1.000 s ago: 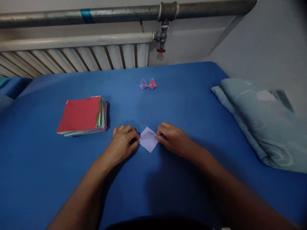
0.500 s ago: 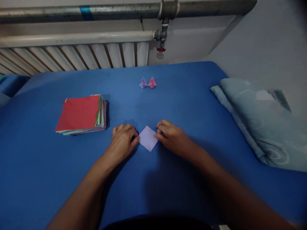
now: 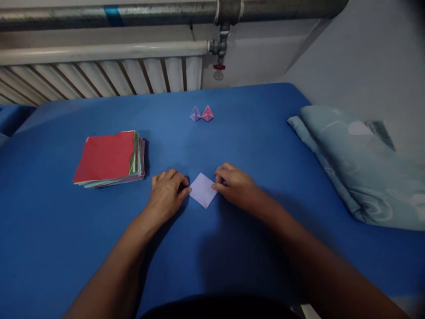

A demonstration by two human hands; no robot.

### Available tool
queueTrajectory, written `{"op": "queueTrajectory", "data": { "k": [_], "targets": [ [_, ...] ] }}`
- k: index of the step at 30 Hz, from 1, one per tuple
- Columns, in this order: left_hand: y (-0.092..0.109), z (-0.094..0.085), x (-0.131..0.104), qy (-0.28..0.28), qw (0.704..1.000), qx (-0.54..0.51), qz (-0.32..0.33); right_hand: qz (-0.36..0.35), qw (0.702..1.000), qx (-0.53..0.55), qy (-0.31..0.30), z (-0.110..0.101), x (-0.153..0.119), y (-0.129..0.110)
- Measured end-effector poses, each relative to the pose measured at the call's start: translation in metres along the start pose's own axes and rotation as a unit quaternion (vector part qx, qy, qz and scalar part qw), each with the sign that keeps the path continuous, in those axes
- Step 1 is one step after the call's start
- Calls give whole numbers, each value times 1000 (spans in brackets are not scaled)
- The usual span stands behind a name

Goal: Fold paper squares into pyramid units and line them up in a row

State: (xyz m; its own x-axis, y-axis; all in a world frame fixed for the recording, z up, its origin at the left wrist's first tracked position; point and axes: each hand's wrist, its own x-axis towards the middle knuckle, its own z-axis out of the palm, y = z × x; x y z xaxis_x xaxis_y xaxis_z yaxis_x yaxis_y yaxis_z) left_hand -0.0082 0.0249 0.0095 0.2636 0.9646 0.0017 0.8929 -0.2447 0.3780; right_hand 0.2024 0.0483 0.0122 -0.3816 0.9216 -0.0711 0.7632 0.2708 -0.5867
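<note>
A folded lilac origami paper (image 3: 202, 191) lies on the blue surface as a small diamond, with a crease line near its lower corner. My left hand (image 3: 168, 191) pinches its left corner, the thumb at the edge and the other fingers curled. At the right corner, my right hand (image 3: 234, 184) grips the paper between thumb and curled fingers. Farther back stand two small folded paper shapes side by side, one lilac (image 3: 195, 114) and one pink (image 3: 207, 114).
Left of my hands sits a thick stack of coloured paper (image 3: 106, 157), a red sheet on top. A folded teal patterned blanket (image 3: 358, 164) lies at the right. Behind the blue surface (image 3: 252, 124) are a radiator (image 3: 99, 55), a metal pipe (image 3: 166, 15) and a red valve handle (image 3: 219, 67).
The whole view has shifted slightly, so everything appears a little farther left. Both hands stay at the paper's side corners, with barely any change in their grip.
</note>
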Motion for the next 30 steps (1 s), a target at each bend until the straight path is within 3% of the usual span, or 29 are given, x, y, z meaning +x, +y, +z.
{"op": "queueTrajectory", "data": {
  "k": [10,14,17,20,23,25,30],
  "targets": [
    [-19,1,4,6,993,8,120,8,999,8,-30,-12,-2,2],
    [-15,5,0,58,982,34,174,-12,1000,5,-26,-11,-4,2],
    [-6,8,-3,59,974,57,210,-45,997,-58,8,-6,-8,-2],
    [2,9,-5,53,971,69,222,-112,984,-137,22,0,-10,-10],
    [6,6,-7,48,973,72,216,-165,976,-136,-47,2,-10,-15],
    [6,2,-9,32,975,67,211,-159,978,-110,-78,1,-10,-16],
    [3,-4,-10,-6,976,36,216,-158,985,-31,-68,-3,-7,-9]
  ]
}}
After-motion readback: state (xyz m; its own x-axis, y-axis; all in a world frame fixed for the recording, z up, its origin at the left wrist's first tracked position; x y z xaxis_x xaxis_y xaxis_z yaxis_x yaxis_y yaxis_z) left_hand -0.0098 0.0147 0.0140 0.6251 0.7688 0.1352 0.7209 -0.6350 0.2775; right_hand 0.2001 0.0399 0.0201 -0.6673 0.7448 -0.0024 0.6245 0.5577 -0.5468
